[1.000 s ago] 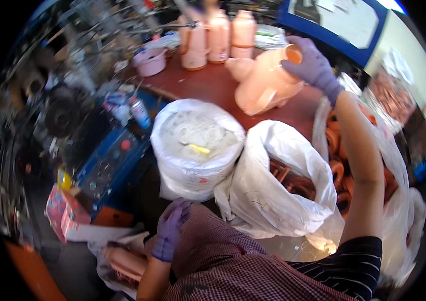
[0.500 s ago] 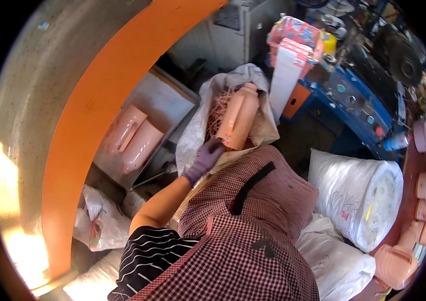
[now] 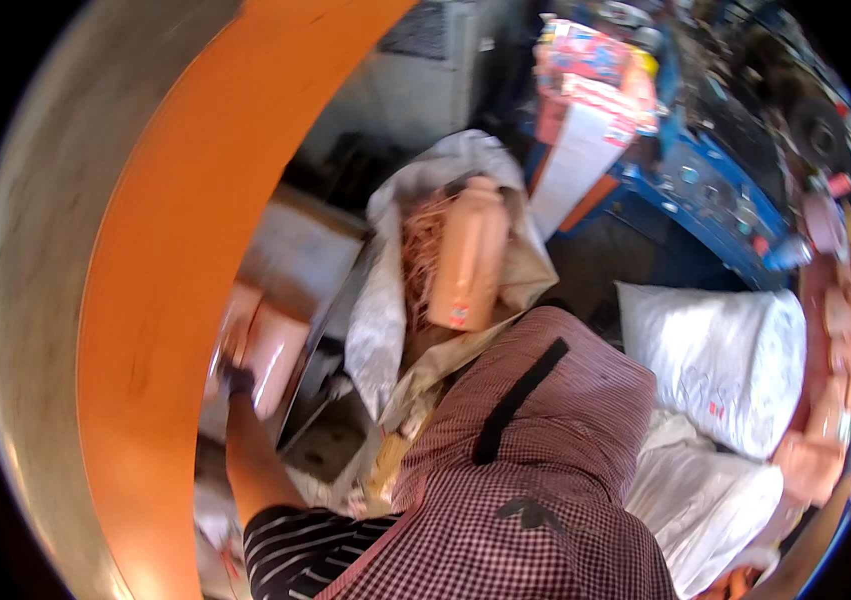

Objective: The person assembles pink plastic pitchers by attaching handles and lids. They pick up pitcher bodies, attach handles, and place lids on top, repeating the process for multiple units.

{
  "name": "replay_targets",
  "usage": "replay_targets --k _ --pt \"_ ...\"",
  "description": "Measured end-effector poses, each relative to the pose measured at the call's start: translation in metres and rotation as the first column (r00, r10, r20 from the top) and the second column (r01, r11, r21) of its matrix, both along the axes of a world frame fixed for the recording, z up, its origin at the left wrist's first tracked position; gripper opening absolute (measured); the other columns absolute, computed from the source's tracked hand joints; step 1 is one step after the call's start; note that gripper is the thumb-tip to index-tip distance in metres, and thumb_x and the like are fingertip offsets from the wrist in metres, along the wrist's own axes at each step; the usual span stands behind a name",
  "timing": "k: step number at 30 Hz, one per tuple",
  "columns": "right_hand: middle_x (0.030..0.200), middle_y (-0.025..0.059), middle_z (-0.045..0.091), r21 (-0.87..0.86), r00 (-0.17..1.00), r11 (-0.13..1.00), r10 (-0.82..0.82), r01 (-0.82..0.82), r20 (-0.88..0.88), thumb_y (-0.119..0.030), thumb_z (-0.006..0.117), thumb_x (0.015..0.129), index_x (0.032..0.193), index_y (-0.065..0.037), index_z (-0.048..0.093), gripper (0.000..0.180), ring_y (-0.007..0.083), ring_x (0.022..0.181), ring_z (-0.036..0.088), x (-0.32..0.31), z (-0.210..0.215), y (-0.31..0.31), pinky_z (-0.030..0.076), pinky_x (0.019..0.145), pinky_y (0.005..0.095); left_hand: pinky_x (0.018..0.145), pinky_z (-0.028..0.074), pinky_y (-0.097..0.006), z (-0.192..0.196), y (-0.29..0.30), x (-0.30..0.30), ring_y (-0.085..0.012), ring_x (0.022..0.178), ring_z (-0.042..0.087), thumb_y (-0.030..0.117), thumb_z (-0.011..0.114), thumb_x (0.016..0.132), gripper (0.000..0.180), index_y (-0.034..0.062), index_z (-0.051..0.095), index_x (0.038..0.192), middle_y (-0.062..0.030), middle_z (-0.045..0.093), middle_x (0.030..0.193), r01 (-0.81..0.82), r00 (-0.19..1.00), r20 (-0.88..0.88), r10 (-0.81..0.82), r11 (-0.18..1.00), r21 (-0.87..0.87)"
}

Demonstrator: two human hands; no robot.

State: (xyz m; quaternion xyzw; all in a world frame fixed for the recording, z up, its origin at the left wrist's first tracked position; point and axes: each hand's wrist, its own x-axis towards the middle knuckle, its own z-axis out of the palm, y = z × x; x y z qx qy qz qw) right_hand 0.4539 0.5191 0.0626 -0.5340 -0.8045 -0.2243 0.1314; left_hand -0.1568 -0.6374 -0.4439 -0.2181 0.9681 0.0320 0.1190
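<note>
My left hand (image 3: 236, 381), in a purple glove, reaches to two glossy pink plastic jug-like bodies on the left. It is at the lower part of a pink plastic body (image 3: 277, 352), and motion blur hides how its fingers lie. Another pink body (image 3: 240, 312) lies beside that one, in a grey tray (image 3: 302, 245). Ahead of my lap a peach plastic jug (image 3: 469, 255) with a small red label leans in an opened white sack (image 3: 370, 345), on thin pink plastic strips (image 3: 425, 250). What looks like a forearm shows at the lower right rim; no right hand can be made out.
An orange curved panel (image 3: 150, 300) runs along the left. On the right stand a stuffed white sack (image 3: 710, 365), another white sack (image 3: 710, 490) and several peach plastic parts (image 3: 810, 465). Beyond are a blue metal frame (image 3: 700, 195) and a tall white box (image 3: 577, 150).
My left hand has left the bottom of the jug in the sack and moved left to the pink bodies in the tray. The jug stays in the sack, slightly more upright.
</note>
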Motion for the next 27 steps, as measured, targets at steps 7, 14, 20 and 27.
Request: replay_targets --k 7,14,20,27 --pt "0.106 0.0158 0.066 0.011 0.721 0.736 0.666 -0.677 -0.191 -0.018 0.060 0.092 0.108 -0.003 0.065 0.023 0.0314 0.100 0.063 -0.332 -0.109 -0.167 0.049 0.091 0.0409 0.097 0.049 -0.050 0.009 0.000 -0.020 -0.0368 0.115 0.061 0.036 0.066 0.085 0.058 0.0044 0.056 0.132 -0.0186 0.062 0.127 -0.123 0.976 0.159 0.147 0.981 -0.151" --pt "0.109 0.0110 0.061 -0.118 0.201 0.181 0.962 -0.976 -0.187 -0.017 0.070 0.084 0.106 -0.013 0.068 0.023 0.0318 0.105 0.060 -0.596 -0.156 -0.331 0.047 0.093 0.0428 0.102 0.044 -0.043 0.152 0.098 -0.002 -0.0400 0.119 0.056 0.019 0.062 0.090 0.044 -0.0001 0.056 0.129 -0.0258 0.059 0.129 0.201 0.944 -0.223 -0.242 0.961 -0.192" --pt "0.098 0.0107 0.066 -0.328 0.434 0.350 0.871 -0.878 -0.232 -0.020 0.067 0.085 0.100 -0.011 0.070 0.018 0.0303 0.097 0.064 -0.686 -0.198 -0.334 0.050 0.088 0.0410 0.100 0.043 -0.043 0.276 0.226 0.047 -0.0405 0.113 0.056 0.006 0.063 0.085 0.035 -0.0031 0.060 0.119 -0.0233 0.059 0.122 0.490 0.814 -0.432 -0.389 0.858 0.151" --pt "0.098 0.0121 0.066 -0.095 0.305 0.290 0.914 -0.952 -0.267 -0.027 0.066 0.086 0.104 -0.011 0.068 0.023 0.0303 0.098 0.065 -0.674 -0.220 -0.333 0.050 0.087 0.0420 0.094 0.050 -0.042 0.257 0.404 0.055 -0.0361 0.109 0.061 0.009 0.070 0.079 0.039 0.0029 0.064 0.117 -0.0205 0.059 0.122 0.782 0.602 -0.540 -0.588 0.297 0.548"
